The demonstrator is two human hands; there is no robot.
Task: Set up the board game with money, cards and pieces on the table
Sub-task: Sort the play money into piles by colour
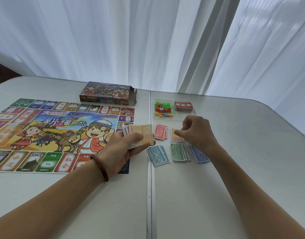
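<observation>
Left grip [124, 149] clutches banknotes [142, 133]; tray [167, 119] holds pieces [163, 109].

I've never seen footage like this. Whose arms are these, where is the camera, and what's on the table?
No machine here: these are a person's two bare arms, filmed by one wide-angle camera worn on their head, looking forward and down. The left hand holds a stack of play money. The right hand touches the orange pile; whether it pinches a note I cannot tell. Near it on the white table lie a red pile, a teal pile, a green pile and a blue pile. Behind them a clear tray holds small plastic pieces and red cards. On the left lie the game board and its box.
</observation>
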